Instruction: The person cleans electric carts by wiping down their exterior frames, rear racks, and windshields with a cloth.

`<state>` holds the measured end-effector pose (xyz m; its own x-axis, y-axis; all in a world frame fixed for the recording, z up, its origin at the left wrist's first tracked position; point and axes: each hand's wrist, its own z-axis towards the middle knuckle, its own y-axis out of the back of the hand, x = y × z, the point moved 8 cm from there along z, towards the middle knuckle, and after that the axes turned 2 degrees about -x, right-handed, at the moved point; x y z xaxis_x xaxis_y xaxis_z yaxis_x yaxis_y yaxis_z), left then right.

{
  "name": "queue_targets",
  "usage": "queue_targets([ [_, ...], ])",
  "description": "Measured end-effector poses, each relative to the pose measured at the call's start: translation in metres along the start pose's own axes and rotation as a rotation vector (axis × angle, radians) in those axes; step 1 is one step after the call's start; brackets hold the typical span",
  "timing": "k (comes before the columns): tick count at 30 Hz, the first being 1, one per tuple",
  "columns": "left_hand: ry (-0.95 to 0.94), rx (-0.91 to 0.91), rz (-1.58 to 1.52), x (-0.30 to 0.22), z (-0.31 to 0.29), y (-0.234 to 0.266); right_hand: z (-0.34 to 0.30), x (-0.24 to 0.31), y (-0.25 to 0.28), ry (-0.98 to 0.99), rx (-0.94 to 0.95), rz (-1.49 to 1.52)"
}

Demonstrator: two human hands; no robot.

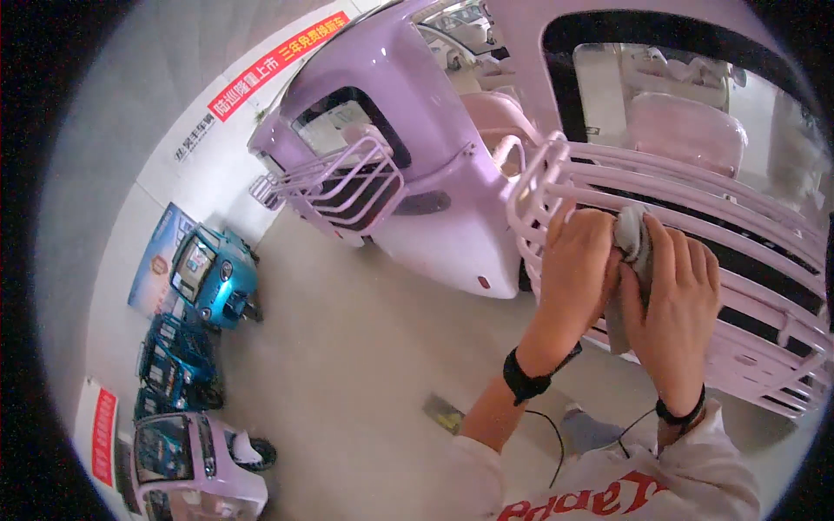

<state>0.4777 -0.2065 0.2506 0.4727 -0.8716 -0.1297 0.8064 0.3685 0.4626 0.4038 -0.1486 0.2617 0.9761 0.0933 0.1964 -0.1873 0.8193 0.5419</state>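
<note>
A grey cloth (632, 236) is bunched between my two hands, and part of it hangs down below them. My left hand (575, 265) is closed around its left side. On the other side, my right hand (676, 282) is closed against the cloth, fingers pointing up. Both hands are in front of a pink tubular rack (695, 208) on the back of a pink three-wheeled vehicle. Whether the knuckles touch the bars is hard to tell. Each wrist wears a black strap, with a thin black cable hanging near it.
A lilac vehicle (439, 230) with its own rack (347, 187) stands to the left. Along the left wall are a turquoise three-wheeler (226, 273), dark blue vehicles (178, 360) and a small lilac one (208, 469). A flat greenish piece (445, 412) lies on the floor (347, 373).
</note>
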Motion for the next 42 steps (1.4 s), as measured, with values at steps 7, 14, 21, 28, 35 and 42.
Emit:
queue_targets([
  [7, 0.02, 0.144, -0.22, 0.043, 0.002, 0.017, 0.011, 0.024, -0.025, -0.099, 0.064, 0.085],
  [14, -0.127, 0.251, -0.392, 0.077, 0.008, 0.016, 0.033, 0.044, -0.045, -0.144, 0.033, 0.138],
  [21, -0.284, 0.249, -0.566, 0.076, 0.003, 0.006, 0.025, 0.038, -0.043, -0.181, 0.082, 0.049],
  [28, -0.175, 0.171, -0.567, 0.089, 0.0, 0.012, 0.016, 0.048, -0.048, -0.144, 0.036, -0.069],
  [35, -0.268, 0.284, -0.648, 0.094, -0.003, 0.012, 0.024, 0.066, -0.052, -0.254, -0.075, -0.092],
  [42, -0.262, 0.415, -0.927, 0.12, -0.003, 0.02, 0.012, 0.102, -0.078, -0.37, -0.291, -0.263],
])
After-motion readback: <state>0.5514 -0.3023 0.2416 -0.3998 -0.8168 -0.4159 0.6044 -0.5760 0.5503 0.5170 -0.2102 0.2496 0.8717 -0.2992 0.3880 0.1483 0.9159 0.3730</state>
